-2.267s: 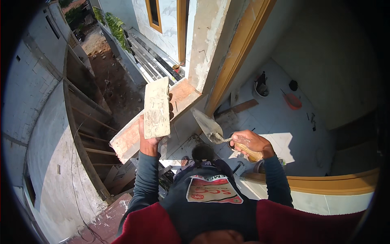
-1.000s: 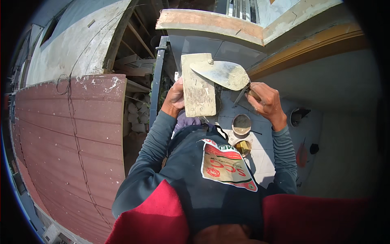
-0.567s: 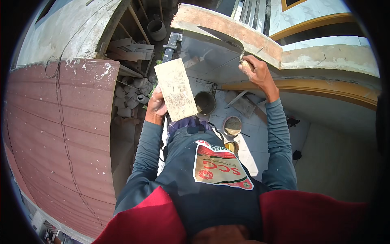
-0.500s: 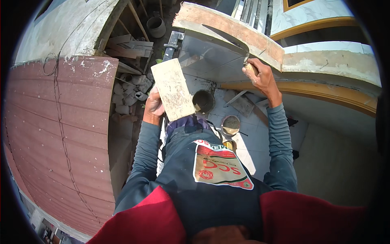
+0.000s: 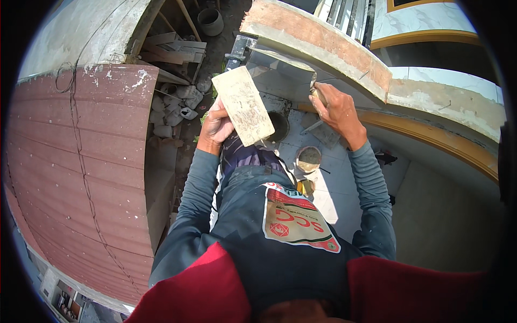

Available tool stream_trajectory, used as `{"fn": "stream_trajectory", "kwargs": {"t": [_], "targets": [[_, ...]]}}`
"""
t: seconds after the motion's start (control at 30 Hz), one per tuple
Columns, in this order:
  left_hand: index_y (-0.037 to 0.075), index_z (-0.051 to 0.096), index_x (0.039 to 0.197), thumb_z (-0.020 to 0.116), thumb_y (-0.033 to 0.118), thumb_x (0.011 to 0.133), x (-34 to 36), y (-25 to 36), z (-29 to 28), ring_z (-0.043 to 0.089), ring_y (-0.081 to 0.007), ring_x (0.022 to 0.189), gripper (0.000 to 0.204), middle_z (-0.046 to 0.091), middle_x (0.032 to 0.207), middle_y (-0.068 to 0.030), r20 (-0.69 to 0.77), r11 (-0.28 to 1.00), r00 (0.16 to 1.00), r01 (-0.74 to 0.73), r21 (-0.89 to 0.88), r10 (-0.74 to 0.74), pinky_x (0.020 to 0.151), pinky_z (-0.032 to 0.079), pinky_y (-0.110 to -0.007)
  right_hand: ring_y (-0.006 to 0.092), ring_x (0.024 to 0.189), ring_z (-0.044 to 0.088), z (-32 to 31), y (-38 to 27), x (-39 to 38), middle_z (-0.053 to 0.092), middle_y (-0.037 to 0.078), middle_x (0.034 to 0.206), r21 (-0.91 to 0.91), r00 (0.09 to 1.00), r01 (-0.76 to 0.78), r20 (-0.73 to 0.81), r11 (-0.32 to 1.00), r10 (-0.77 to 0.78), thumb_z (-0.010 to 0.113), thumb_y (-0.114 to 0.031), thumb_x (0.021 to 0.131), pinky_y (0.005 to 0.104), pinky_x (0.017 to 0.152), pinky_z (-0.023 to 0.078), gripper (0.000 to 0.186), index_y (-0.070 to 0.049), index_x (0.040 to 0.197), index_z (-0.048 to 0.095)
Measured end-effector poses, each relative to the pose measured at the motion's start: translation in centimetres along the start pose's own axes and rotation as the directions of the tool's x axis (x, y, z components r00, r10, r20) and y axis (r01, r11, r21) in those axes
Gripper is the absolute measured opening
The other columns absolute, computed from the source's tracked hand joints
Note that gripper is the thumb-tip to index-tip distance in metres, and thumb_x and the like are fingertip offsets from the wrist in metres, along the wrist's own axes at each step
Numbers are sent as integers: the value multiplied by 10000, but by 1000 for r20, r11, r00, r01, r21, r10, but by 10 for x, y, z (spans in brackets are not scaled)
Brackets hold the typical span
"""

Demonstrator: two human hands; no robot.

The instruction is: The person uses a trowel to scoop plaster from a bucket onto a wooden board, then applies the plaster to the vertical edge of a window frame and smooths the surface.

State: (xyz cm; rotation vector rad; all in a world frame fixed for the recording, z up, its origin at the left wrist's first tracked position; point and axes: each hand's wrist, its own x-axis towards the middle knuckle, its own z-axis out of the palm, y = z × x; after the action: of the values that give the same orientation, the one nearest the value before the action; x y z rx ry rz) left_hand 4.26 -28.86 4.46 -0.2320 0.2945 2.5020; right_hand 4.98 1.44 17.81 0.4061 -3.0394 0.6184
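Observation:
My left hand [image 5: 216,126] is closed on a pale rectangular plastering float [image 5: 245,106], its flat face turned up and smeared with mortar. Most of these fingers are hidden beneath the board. To the right, my right hand [image 5: 340,113] grips the handle of a trowel [image 5: 283,58]. The long thin blade points left, beyond the float's far edge and just on my side of the rough ledge [image 5: 323,40]. Float and trowel are apart.
Below stand a dark bucket [image 5: 279,127] and a smaller pail of grey mix [image 5: 309,160] on white tiles. A reddish corrugated roof [image 5: 81,177] fills the left. Farther off are a grey bucket [image 5: 210,22] and stacked boards [image 5: 171,49]. A black metal post [image 5: 237,51] rises beside the ledge.
The trowel has swung left and toward me, nearer the float, and its blade now shows a lighter face. My left hand has shifted the float slightly right and away from me.

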Motion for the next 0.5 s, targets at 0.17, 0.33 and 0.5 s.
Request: {"fn": "stream_trajectory", "kwargs": {"t": [0.17, 0.33, 0.5], "targets": [[32, 243, 1441, 503, -117, 802, 5, 1, 2, 490, -331, 1243, 705, 448, 1382, -183, 26, 1000, 1000, 7, -16, -7, 1041, 400, -493, 392, 806, 631, -14, 5, 18, 644, 210, 914, 207, 995, -100, 25, 973, 97, 647, -176, 837, 411, 696, 503, 264, 10, 1020, 602], [52, 229, 1454, 494, -111, 811, 5, 2, -1, 481, -332, 1252, 715, 434, 1393, -184, 43, 1000, 999, 5, -26, -4, 1048, 387, -506, 370, 787, 638, -9, -3, -2, 652, 190, 904, 101, 1000, -14, -20, 995, 16, 661, -168, 822, 412, 696, 505, 251, -4, 1007, 613], [57, 225, 1459, 508, -102, 812, 5, 1, 3, 484, -330, 1250, 724, 448, 1385, -179, 8, 1000, 1000, 14, -3, -14, 1047, 387, -501, 381, 798, 634, 28, 3, 6, 651, 195, 923, 25, 996, -72, -54, 997, 73, 641, -217, 840, 425, 698, 501, 272, -11, 1015, 616]]}}
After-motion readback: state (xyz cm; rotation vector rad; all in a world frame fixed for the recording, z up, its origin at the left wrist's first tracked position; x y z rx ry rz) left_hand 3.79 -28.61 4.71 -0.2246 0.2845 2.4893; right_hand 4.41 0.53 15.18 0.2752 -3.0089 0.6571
